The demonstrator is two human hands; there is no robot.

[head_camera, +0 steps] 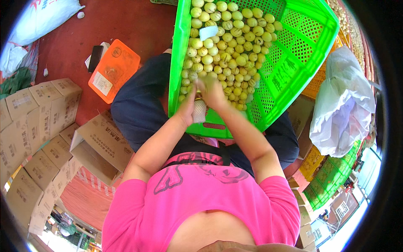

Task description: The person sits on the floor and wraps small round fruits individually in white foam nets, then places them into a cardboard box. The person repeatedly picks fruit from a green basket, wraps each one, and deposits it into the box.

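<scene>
A green plastic crate [289, 60] in front of me holds a heap of round yellow fruits with dark streaks [231, 53]. Over its near left part my two hands meet. My left hand [188, 105] is curled around a white foam net sleeve [199, 111], with something yellowish at its upper end. My right hand [211, 91] is blurred and touches or nearly touches the top of the sleeve; whether it grips anything is not clear. A pale blue piece of foam [208, 32] lies on the fruits.
An orange plastic lid or tray [115, 69] and a dark phone-like object [95, 59] lie on the red floor at left. Cardboard boxes [104, 138] stand at lower left. A white plastic bag [341, 104] is at right, beside yellow crates [311, 162].
</scene>
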